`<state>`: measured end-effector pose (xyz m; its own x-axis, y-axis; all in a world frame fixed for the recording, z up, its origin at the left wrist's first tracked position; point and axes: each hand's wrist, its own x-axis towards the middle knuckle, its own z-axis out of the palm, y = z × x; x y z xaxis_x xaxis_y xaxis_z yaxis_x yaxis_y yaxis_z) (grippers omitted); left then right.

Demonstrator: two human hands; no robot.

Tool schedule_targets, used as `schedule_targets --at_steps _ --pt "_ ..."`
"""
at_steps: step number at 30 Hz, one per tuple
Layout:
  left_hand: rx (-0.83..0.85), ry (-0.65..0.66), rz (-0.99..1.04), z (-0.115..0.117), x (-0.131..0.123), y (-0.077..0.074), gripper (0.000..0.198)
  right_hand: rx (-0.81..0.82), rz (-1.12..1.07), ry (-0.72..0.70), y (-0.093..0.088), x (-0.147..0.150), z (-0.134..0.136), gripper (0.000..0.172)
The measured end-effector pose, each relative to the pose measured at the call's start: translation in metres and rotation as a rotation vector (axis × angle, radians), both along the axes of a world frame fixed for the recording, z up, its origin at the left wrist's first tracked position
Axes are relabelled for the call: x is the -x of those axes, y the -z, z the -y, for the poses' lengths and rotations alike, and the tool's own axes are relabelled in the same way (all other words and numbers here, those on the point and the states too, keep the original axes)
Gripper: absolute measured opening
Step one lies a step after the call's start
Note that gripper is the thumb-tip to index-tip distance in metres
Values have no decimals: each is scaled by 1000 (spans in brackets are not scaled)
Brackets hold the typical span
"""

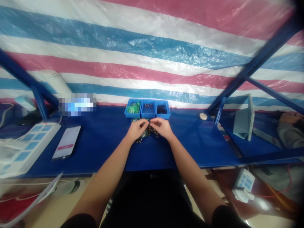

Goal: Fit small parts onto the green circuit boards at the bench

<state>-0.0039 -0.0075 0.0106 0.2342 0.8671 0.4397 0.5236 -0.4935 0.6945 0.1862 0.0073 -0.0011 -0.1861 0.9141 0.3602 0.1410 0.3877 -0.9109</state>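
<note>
My left hand (138,129) and my right hand (161,127) meet over the blue table, thumbs and fingers pinched close together. Whatever lies between the fingertips is too small to name. Beneath and between them is a loose heap of small brass-coloured and dark parts (154,133), beside a dark greenish flat item (145,134) partly covered by my left hand. Just beyond my fingers stand three blue bins: the left bin (128,115) with green pieces in clear plastic, the middle bin (148,115) with small brass-coloured parts, and the right bin (163,116) with small black parts.
A phone (66,142) and a white power strip (33,145) lie at the left. To the right are a round pale object (203,116), a propped-up tablet (244,118) and blue frame bars (237,76). A person's sleeve (288,134) shows at the far right.
</note>
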Motion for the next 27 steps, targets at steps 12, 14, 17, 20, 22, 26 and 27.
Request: schedule_targets --at_steps 12,14,17,20,22,26,27 --pt "-9 -26 31 -2 -1 4 26 -4 38 22 -1 2 2 27" --pt "-8 -23 22 -2 -1 3 27 -10 26 23 -1 2 2 28" --pt "-1 -30 16 -2 -1 3 28 -1 25 36 0 2 1 26" --pt "3 -45 20 -2 -1 4 28 5 36 59 0 1 1 26" --pt "1 -55 25 -2 -1 5 29 7 34 67 -1 1 1 26" --pt "-15 -56 31 -3 -1 7 28 15 26 52 -1 1 1 26" --pt "-15 -57 31 -3 -1 7 27 19 25 45 -1 1 1 26"
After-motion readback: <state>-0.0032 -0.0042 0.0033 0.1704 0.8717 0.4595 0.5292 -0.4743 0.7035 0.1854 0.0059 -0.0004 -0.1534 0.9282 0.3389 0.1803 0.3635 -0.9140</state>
